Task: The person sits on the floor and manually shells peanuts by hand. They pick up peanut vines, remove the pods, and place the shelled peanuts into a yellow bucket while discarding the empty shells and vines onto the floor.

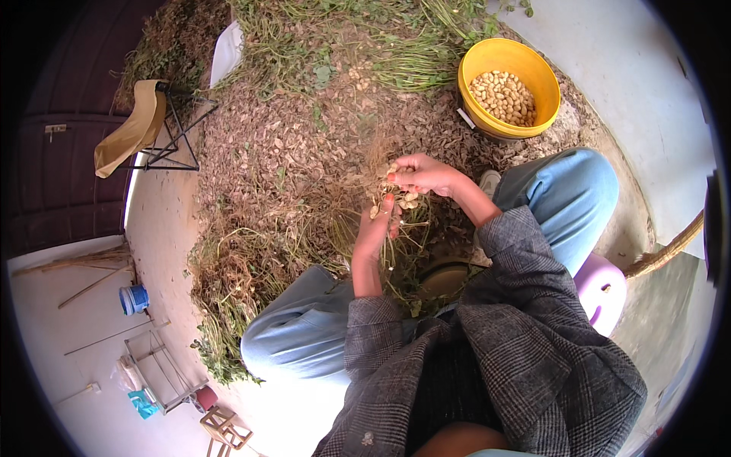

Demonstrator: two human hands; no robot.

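Observation:
My left hand point(374, 228) grips the stems of a peanut plant point(408, 228) near its root end, in front of my knees. Pale peanut pods point(409, 201) hang from the roots between my two hands. My right hand point(425, 174) is at the upper side of the cluster, its thumb and fingers closed on pods there. Thin roots and stalks trail below my left hand towards my lap. Beyond my right hand stands a yellow bucket point(508, 85), with many loose peanuts point(502, 97) inside it.
Dry leaves point(285, 137) litter the floor. Green peanut vines point(411, 60) lie at the far side, and pulled plants point(245, 274) are heaped beside my left knee. A tan folding chair point(131, 128) stands at left. A purple plastic stool point(599, 291) is by my right hip.

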